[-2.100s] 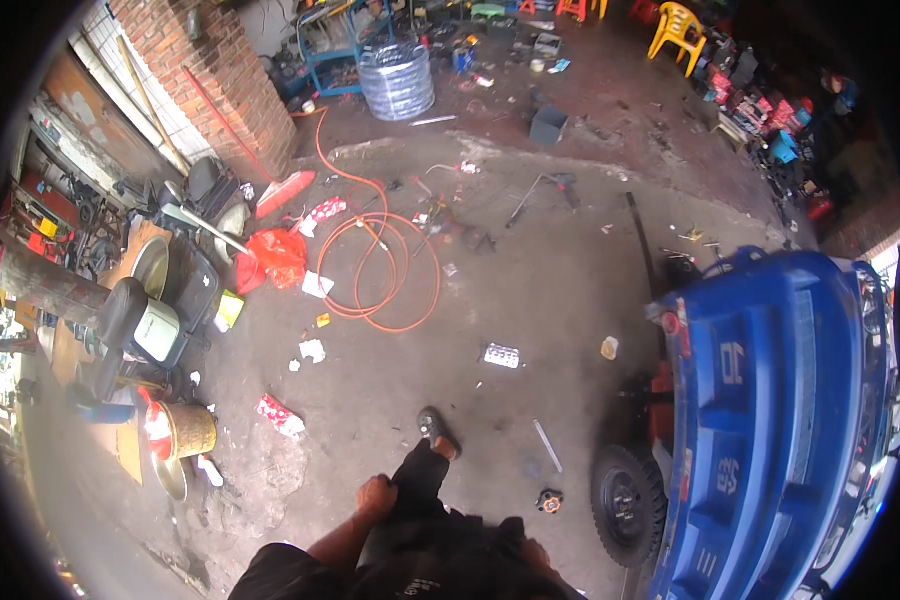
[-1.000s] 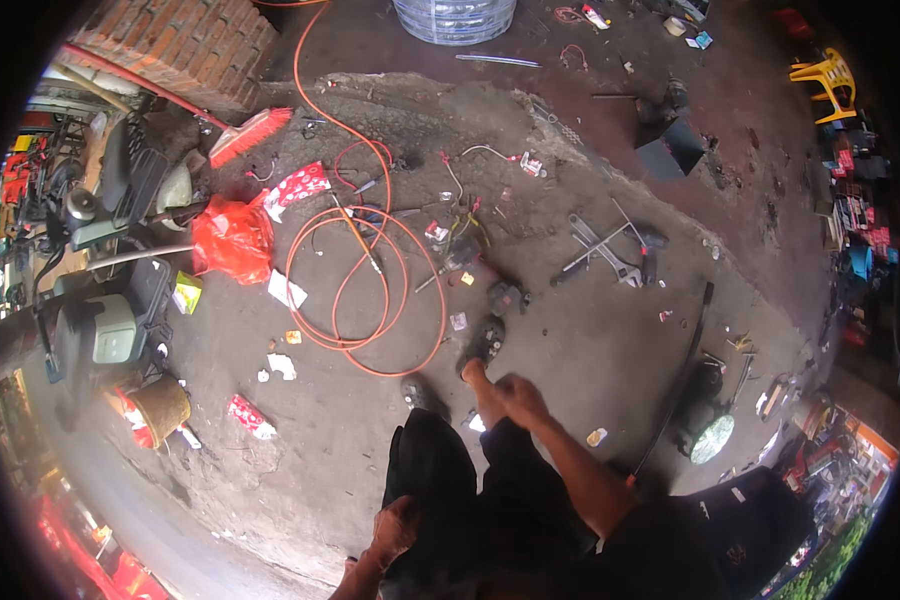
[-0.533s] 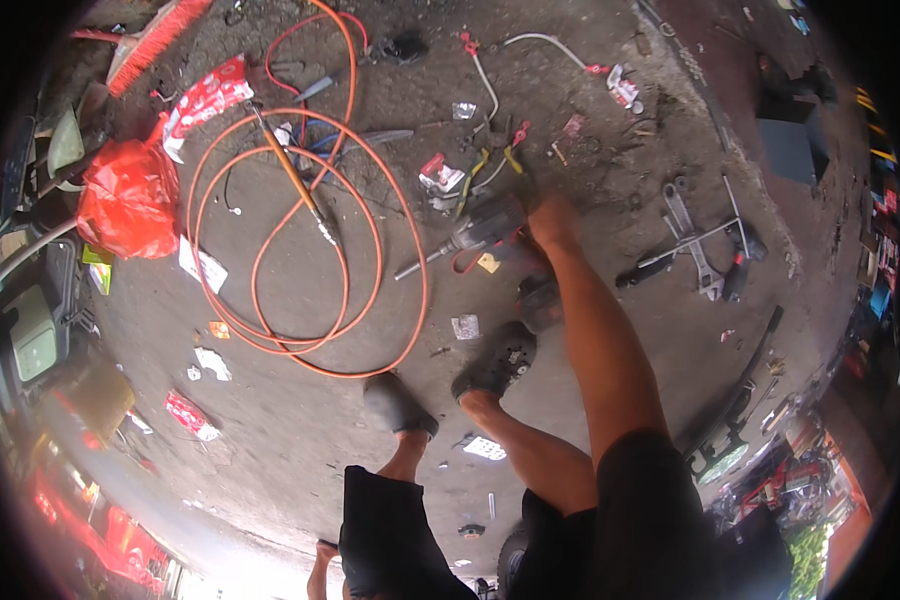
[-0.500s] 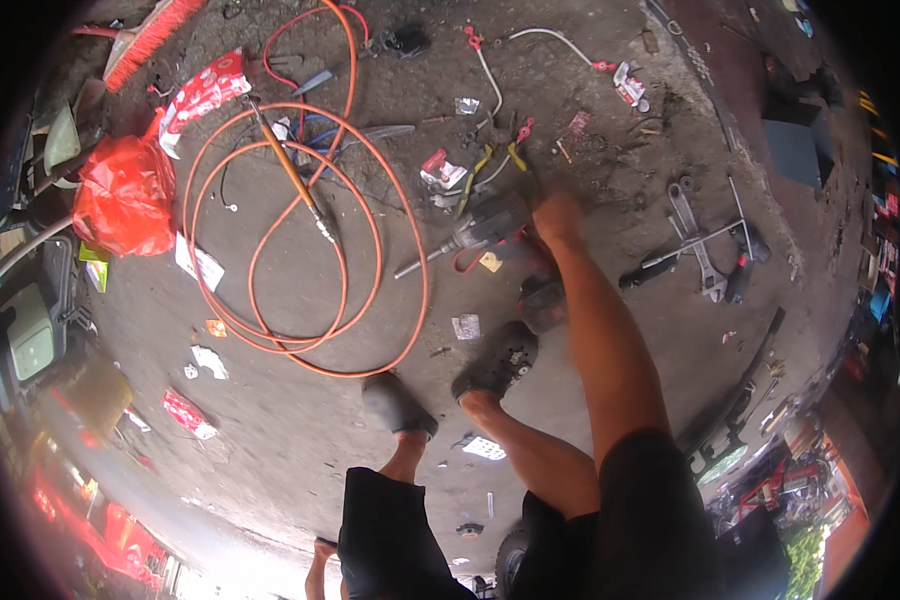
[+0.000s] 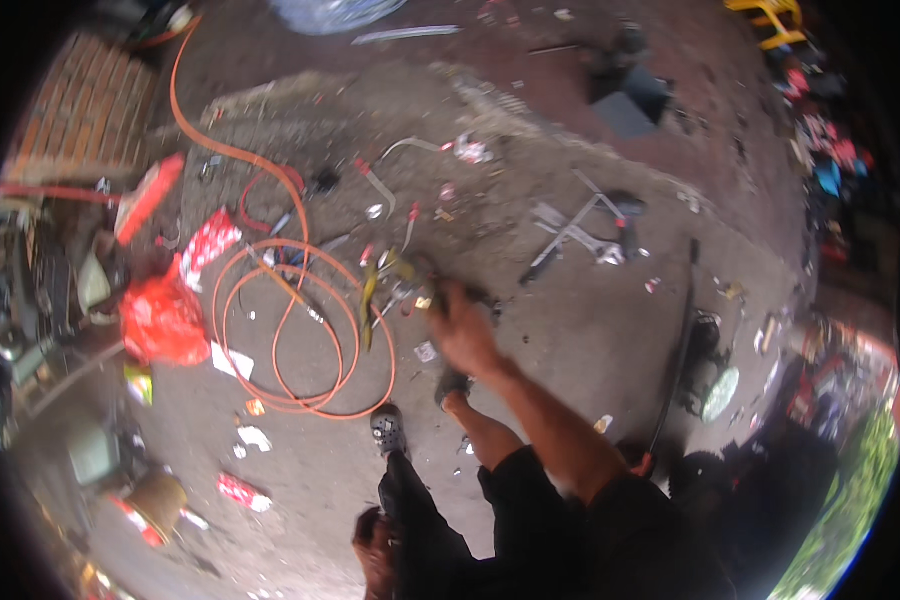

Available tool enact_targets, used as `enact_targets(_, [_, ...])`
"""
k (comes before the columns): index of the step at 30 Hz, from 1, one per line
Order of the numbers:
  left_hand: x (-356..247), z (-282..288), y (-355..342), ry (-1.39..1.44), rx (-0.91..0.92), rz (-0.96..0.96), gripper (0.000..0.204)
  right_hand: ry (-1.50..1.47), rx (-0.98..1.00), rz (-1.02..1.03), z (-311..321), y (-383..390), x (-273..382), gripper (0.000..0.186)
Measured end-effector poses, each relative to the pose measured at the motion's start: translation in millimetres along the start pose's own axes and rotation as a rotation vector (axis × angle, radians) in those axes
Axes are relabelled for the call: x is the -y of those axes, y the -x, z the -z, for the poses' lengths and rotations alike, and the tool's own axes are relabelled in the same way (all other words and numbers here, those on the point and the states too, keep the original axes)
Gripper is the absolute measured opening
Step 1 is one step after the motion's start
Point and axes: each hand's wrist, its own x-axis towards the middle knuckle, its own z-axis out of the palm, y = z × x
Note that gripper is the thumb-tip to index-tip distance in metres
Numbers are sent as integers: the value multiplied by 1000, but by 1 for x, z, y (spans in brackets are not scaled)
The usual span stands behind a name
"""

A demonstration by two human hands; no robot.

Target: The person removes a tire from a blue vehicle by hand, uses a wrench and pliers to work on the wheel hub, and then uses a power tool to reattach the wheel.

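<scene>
My right hand [image 5: 455, 325], blurred by motion, is closed on a dark power tool [image 5: 432, 285], which it mostly hides. Just left of it are yellow-handled pliers [image 5: 368, 305] and small scattered parts. A coiled orange hose [image 5: 390, 360] lies on the floor to the left. Up and to the right lie an adjustable wrench [image 5: 595, 245] and other hand tools. My left hand [image 5: 375, 550] is low by my left leg, fingers curled; anything inside them is unclear.
A red plastic bag [image 5: 165, 320], red broom [image 5: 148, 198] and brick pillar [image 5: 80, 110] stand at left. A dark open box [image 5: 630, 105] sits upper right, near a yellow chair [image 5: 770, 20]. A long black bar [image 5: 685, 340] lies at right, and litter dots the concrete floor [image 5: 530, 180].
The view swung down as my right hand reached the power tool, then rose somewhat. My right hand is now drawn back toward me, and my left hand has come back into sight.
</scene>
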Motion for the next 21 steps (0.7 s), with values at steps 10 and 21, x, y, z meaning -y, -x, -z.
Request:
enact_targets(10, [-115, 32, 32, 34, 494, -388, 70, -318, 87, -109, 50, 337, 142, 25])
enact_targets(21, [-65, -11, 145, -393, 986, -300, 66, -358, -485, -283, -33, 500, 95, 15])
